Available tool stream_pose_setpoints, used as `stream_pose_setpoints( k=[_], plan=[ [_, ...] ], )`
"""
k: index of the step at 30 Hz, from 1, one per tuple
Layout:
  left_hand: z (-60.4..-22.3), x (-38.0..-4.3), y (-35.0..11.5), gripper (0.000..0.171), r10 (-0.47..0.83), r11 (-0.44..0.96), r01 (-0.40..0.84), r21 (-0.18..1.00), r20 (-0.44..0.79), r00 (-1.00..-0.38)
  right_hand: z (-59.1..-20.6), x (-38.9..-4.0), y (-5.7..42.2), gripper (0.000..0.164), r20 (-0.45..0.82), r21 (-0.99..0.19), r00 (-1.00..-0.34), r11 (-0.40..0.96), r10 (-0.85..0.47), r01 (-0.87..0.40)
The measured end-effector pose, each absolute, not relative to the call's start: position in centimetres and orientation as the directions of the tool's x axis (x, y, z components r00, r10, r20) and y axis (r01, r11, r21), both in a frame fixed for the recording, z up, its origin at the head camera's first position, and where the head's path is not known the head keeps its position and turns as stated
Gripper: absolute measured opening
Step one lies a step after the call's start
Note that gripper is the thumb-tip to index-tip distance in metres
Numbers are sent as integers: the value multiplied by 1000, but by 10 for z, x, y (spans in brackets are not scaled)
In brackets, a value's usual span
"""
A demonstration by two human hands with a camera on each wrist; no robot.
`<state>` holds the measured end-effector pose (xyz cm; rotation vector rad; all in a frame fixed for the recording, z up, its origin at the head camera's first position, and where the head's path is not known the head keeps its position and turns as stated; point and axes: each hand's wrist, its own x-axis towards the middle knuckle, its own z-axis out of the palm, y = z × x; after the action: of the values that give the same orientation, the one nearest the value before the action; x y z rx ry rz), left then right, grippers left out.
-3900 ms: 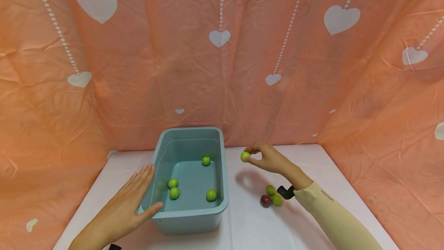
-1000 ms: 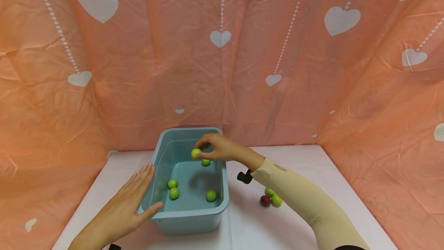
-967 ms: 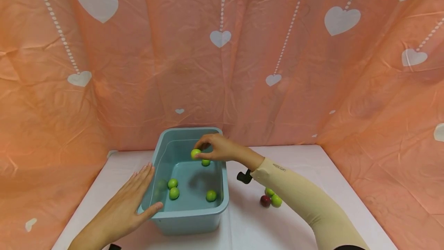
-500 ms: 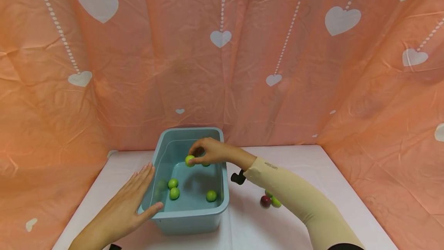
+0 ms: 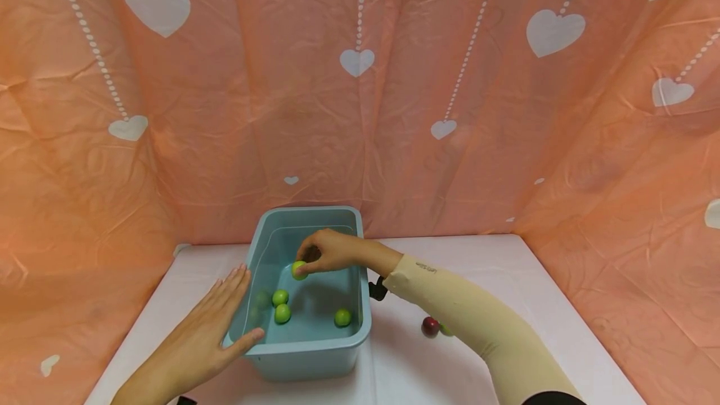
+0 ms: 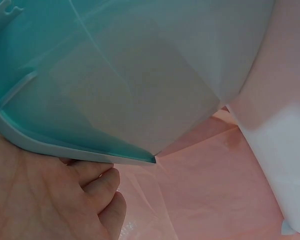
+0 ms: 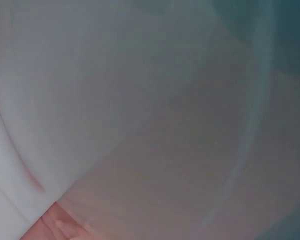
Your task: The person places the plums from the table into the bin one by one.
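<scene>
In the head view my right hand (image 5: pixel 332 250) pinches a small round green fruit (image 5: pixel 299 270) between thumb and fingers, low inside the blue-grey plastic tub (image 5: pixel 304 347). Two more green fruits, one (image 5: pixel 280 297) touching another (image 5: pixel 282 314), lie on the tub's floor at left, and a third green fruit (image 5: pixel 342 317) lies at the near right. My left hand (image 5: pixel 197 330) rests on the tub's left rim, fingers straight and thumb at the near corner. The left wrist view shows this hand (image 6: pixel 45 195) against the rim (image 6: pixel 65 151). The right wrist view is blurred.
A dark red fruit (image 5: pixel 430 327) sits on the white tabletop (image 5: pixel 405 367) right of the tub. Beside it a green fruit (image 5: pixel 446 330) is mostly covered by the right sleeve (image 5: pixel 467 311). A pink-orange curtain (image 5: pixel 360 142) with white hearts encloses the back and sides.
My right hand has carried the green fruit from above the table leftward over the tub, then lower into it. It now hides the fruit at the tub's back. My left hand stays put.
</scene>
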<state>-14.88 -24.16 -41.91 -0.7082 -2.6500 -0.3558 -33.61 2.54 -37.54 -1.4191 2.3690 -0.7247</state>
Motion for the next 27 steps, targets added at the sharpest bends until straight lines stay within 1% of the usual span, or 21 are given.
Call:
stream_pose_setpoints(
  k=[12,20,27],
  plan=[
    [-419,-148,-242,97,425,843,517,149,406,-809,-381,-338,15,24,-36,-548,-457,400,-889,-734],
    [-419,-148,-241,97,423,845,513,150,400,-813,-383,-338,14,25,-85,-525,-447,421,-890,-739],
    [-419,-148,-241,98,419,847,509,154,397,-817,-385,-339,14,25,-97,-502,-434,420,-896,-756]
  ],
)
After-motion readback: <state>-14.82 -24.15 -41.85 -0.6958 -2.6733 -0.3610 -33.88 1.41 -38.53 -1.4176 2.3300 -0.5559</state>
